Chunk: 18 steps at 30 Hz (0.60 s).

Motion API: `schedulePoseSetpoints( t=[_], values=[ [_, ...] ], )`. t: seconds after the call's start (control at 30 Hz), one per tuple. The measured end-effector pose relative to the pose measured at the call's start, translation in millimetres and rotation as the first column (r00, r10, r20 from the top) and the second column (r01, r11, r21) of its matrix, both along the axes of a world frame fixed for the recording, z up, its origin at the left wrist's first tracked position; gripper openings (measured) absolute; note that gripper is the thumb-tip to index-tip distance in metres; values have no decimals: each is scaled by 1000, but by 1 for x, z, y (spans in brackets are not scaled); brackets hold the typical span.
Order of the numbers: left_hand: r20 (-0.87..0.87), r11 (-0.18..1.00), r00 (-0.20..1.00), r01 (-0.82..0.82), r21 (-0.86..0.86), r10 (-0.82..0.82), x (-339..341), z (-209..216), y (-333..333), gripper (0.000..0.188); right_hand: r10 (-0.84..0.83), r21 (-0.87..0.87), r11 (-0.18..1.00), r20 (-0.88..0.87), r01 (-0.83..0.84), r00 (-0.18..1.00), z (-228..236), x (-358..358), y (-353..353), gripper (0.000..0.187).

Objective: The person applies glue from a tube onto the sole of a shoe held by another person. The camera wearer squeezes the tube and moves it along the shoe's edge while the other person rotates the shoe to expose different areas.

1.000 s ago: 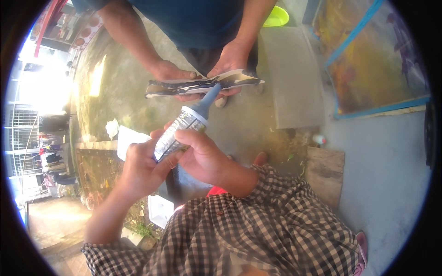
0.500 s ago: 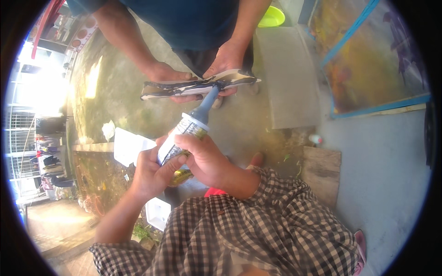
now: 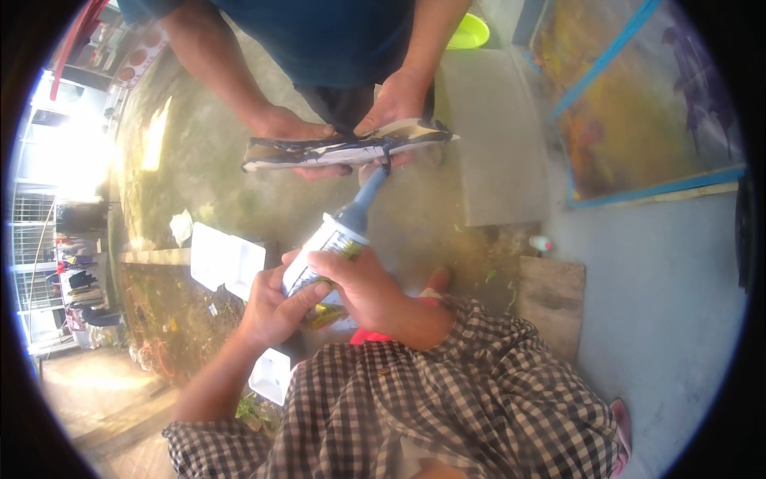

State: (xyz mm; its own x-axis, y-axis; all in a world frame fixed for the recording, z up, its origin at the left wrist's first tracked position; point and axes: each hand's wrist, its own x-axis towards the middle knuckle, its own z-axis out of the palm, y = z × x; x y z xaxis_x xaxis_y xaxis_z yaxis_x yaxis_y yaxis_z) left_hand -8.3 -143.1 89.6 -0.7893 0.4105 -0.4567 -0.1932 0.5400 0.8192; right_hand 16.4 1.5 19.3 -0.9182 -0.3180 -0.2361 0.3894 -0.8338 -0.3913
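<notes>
A white sealant tube (image 3: pixel 329 242) with a blue-grey nozzle (image 3: pixel 369 189) is held tilted in both my hands. My left hand (image 3: pixel 270 310) wraps its lower part, while my right hand (image 3: pixel 363 289) grips the other side, thumbs near each other. Opposite me a person holds a long pale strip (image 3: pixel 319 157) with both hands (image 3: pixel 287 125). Black paste is smeared along the strip. The nozzle tip lies just under the strip's near edge, with black paste hanging between them; whether they touch I cannot tell.
White foam trays (image 3: pixel 215 257) lie on the ground to the left, and another white tray (image 3: pixel 271 375) is nearer me. On the right are a grey slab (image 3: pixel 499 152), a wooden board (image 3: pixel 550 307), a small bottle (image 3: pixel 541 243) and a blue-framed panel (image 3: pixel 638 112). A yellow-green basin (image 3: pixel 471 32) stands behind.
The nozzle tip has come down and slightly right, off the strip's paste to below its near edge. My hands and the tube have shifted slightly right and down with it.
</notes>
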Motion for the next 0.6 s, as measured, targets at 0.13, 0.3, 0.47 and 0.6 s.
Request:
schedulePoseSetpoints(
  t=[0.13,0.3,0.47,0.6],
  values=[
    [-13,995,1000,-24,98,26,-2,-7,12,38,-50,133,990,-3,50,999,-1,-4,7,32],
    [-29,997,998,-51,59,53,-6,-14,19,36,-102,143,984,-8,102,995,-4,-12,14,29],
    [-23,989,991,-131,66,133,1,-26,17,28,-129,122,984,-1,129,992,-5,-13,11,19],
    [-22,975,981,-191,110,194,4,-27,17,26,-86,151,985,-11,87,996,-9,-18,8,20]
  ],
)
